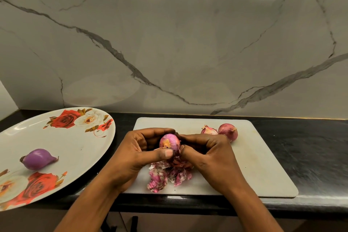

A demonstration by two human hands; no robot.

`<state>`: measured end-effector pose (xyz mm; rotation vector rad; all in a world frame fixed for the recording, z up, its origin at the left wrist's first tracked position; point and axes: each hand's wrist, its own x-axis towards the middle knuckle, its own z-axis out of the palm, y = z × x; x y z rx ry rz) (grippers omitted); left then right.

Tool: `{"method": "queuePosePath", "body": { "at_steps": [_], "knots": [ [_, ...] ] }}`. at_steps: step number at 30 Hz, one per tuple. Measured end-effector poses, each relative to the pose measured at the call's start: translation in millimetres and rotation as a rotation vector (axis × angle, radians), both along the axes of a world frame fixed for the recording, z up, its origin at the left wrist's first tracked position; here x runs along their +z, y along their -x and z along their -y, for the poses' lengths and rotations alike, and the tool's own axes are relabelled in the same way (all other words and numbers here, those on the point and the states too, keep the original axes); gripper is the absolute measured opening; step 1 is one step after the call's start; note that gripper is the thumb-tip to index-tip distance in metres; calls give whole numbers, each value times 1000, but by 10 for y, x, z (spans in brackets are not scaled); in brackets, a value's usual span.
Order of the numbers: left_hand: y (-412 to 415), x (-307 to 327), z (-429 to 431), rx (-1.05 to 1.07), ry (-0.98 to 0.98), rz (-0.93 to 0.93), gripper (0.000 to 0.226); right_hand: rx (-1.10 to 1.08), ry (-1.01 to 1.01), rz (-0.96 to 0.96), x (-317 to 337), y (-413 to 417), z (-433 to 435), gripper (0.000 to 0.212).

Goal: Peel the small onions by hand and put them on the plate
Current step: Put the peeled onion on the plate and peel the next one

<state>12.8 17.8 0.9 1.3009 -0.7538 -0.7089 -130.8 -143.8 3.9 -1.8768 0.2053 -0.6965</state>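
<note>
Left hand (135, 153) and right hand (210, 154) pinch an onion (169, 141) over peels (165, 176), two more onions (228, 131) just behind.

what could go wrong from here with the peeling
The half-peeled onion is pinched between the left hand and right hand; it might slip and roll off the board. The loose skins lie near the board's front edge and could spill off the counter.

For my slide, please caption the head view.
Left hand and right hand strip a small onion over the board; a peeled onion lies on the plate.
</note>
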Motion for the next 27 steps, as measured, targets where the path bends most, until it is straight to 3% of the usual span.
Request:
{"method": "queuePosePath", "body": {
  "at_steps": [7, 10, 15, 20, 27],
  "knots": [
    [-6, 18, 11, -19, 10, -11, 54, -60, -7, -6, -14, -15, 16, 31],
    [-7, 9, 14, -10, 4, 2, 56, -29, -74, -5, -1, -25, -6, 18],
    [-19, -16, 15, -19, -25, 34, 55, 8, -41, 5, 31, -6, -23, 38],
    [-28, -25, 13, -20, -42, 41, 54, 33, -46, 4, 9, -13, 7, 31],
    [-24, -23, 15, -13, -32, 30, 54, 49, -49, 30, 10, -5, -2, 40]
  ]
}}
